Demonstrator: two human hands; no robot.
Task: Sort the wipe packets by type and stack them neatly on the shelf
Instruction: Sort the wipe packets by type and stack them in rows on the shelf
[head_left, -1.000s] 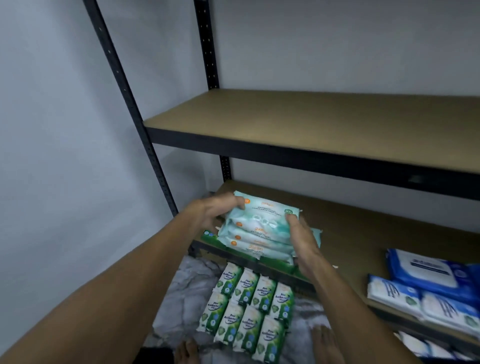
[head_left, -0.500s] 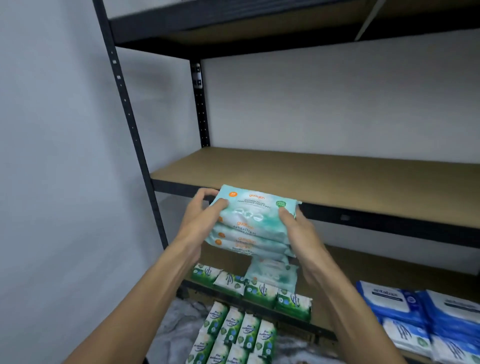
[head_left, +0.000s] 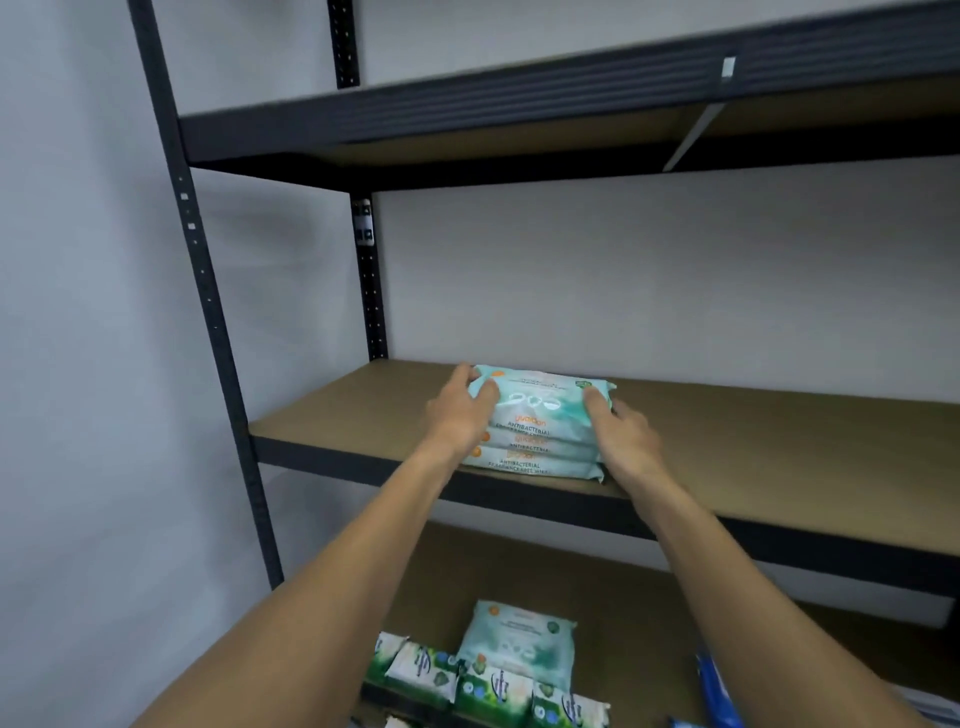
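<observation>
In the head view, the person is reaching forward with both bare forearms to a stack of teal wipe packets. The stack is lying flat on the middle shelf of a black metal rack, toward the board's left half and close to its front edge. It is looking three packets deep, with the front edges showing orange branding and the word ANTIBACTERIAL. The left hand is gripping the stack's left end, its fingers curling round the far corner and the thumb lying over the top packet. The right hand is gripping the right end, one digit pressing on the top packet's right edge while the rest are wrapping down the side. Both hands are holding the same stack from opposite ends. Above, the upper shelf is showing its underside and dark front beam. The front upright is running down the left, and the rear upright is standing against the pale wall. Below, on the lower shelf, a single teal packet is sitting just behind a row of green-and-white packets that is lining the front edge. A blue packet is showing well to the right, partly hidden by the right forearm.
</observation>
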